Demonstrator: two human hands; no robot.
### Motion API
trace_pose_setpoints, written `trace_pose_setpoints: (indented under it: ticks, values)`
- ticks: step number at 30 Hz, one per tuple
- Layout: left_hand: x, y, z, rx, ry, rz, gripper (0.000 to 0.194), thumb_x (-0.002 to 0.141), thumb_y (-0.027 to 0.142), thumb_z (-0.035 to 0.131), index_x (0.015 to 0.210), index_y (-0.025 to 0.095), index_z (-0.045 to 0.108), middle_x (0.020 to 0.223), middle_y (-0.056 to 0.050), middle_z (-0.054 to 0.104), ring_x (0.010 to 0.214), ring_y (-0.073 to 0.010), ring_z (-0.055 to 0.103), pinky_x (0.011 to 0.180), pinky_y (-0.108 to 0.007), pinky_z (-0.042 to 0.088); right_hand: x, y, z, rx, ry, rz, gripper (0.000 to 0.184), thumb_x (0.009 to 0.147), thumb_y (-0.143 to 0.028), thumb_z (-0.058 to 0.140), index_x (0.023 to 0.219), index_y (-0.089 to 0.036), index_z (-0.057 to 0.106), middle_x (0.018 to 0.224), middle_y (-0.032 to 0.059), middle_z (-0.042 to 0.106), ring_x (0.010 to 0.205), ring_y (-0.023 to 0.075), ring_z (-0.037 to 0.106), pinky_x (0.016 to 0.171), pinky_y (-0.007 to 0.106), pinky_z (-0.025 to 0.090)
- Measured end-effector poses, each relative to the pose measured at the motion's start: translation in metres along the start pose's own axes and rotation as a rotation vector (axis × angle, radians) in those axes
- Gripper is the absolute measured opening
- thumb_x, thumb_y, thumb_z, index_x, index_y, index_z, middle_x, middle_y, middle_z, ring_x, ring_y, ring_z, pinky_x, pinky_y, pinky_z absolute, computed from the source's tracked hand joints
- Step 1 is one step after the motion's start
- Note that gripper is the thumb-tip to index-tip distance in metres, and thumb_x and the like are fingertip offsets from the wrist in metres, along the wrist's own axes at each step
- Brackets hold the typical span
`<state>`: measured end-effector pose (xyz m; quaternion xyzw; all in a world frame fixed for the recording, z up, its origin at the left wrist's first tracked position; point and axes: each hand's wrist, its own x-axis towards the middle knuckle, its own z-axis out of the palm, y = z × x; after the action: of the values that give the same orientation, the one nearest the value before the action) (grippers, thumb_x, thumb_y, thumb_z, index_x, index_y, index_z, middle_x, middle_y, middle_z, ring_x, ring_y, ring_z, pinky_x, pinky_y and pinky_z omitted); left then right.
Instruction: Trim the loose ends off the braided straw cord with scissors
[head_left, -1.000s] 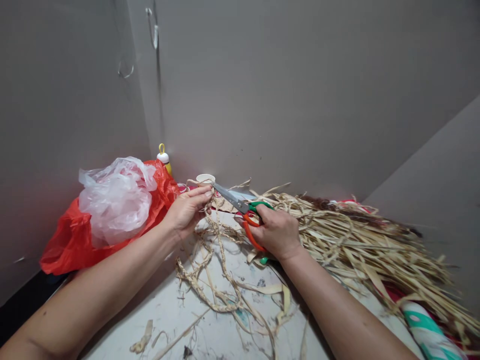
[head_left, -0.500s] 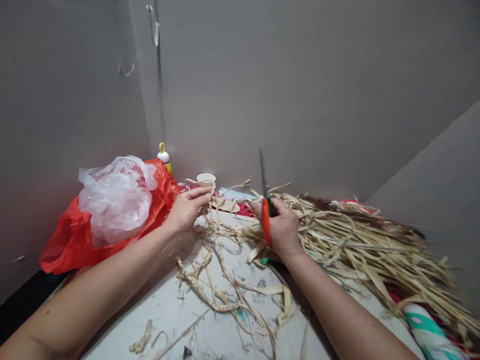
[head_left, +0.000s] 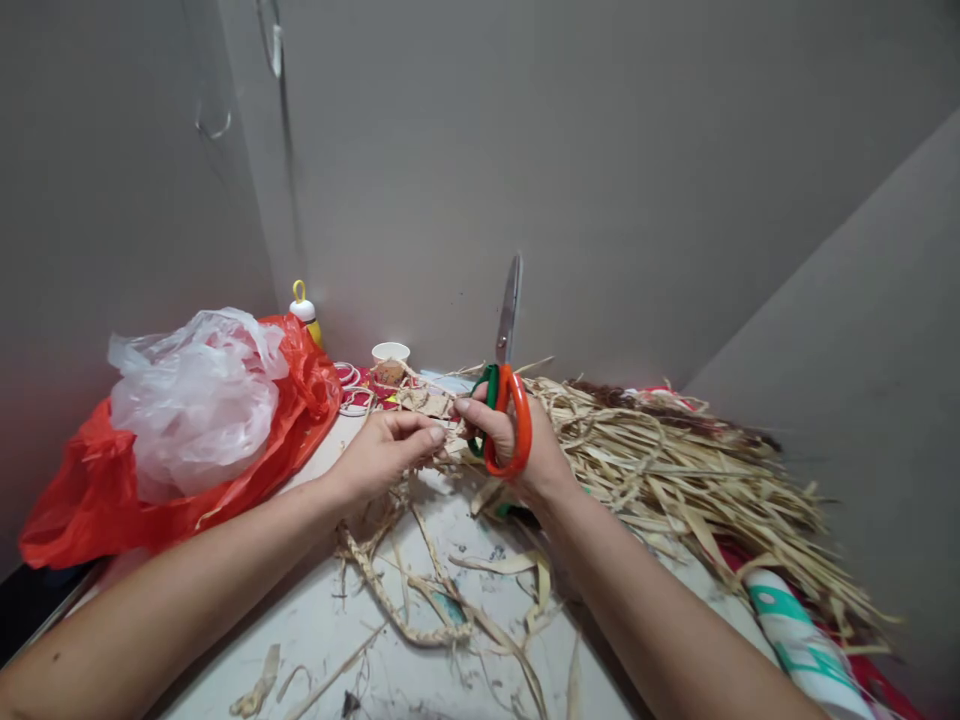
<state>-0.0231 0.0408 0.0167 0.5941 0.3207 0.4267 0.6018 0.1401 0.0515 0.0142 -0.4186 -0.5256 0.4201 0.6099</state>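
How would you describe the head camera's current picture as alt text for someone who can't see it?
A person's right hand holds scissors with their blades pointing up, close to the left hand over a white table. A braided cord lies below; dried strands are heaped at right, a red bag and a white bag at left.

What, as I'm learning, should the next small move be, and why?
Perhaps bring the right hand in to help the left hand straighten the curled braid: the hands nearly meet, and the scissors point upward, away from it.
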Motion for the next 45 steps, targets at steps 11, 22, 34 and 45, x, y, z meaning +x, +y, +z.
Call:
trace_pose_setpoints:
  ticks: [11,22,34,45]
  values:
    - [-0.001,-0.001,-0.002,-0.154,-0.106,-0.127,0.018,0.071,0.026,0.073,0.085,0.016,0.071,0.071,-0.005,0.069,0.063,-0.0110,0.062,0.068,-0.026,0.047,0.008,-0.012,-0.014,0.112,0.186,-0.139,0.028,0.064,-0.031,0.076,0.076,-0.019,0.053,0.067,-0.0020,0.065,0.049,0.0084,0.053,0.047,0.022,0.042]
    - [-0.004,-0.003,0.011,0.058,0.045,-0.082,0.013,0.071,0.026,0.065,0.075,0.015,0.058,0.053,0.006,0.053,0.044,-0.0049,0.038,0.046,-0.019,0.027,0.007,-0.004,-0.008,0.036,0.309,-0.230,0.027,0.064,-0.031,0.075,0.076,-0.019,0.053,0.067,-0.0030,0.061,0.056,0.0110,0.057,0.054,0.025,0.044]
    - [-0.003,-0.008,0.011,0.055,0.121,-0.042,0.013,0.071,0.025,0.062,0.073,0.014,0.055,0.050,0.008,0.041,0.044,-0.0044,0.028,0.044,-0.020,0.019,0.003,-0.001,-0.003,-0.030,0.357,-0.253,0.028,0.064,-0.035,0.074,0.076,-0.019,0.053,0.066,-0.0038,0.058,0.057,0.0112,0.056,0.055,0.025,0.045]
    - [-0.007,-0.009,0.009,0.136,0.142,0.113,0.035,0.071,0.026,0.072,0.104,0.016,0.068,0.065,0.003,0.054,0.058,-0.0076,0.043,0.058,-0.021,0.035,0.004,0.001,-0.002,-0.002,0.393,-0.190,0.034,0.062,-0.039,0.076,0.075,-0.019,0.052,0.062,-0.0045,0.057,0.053,0.0106,0.053,0.050,0.024,0.042]
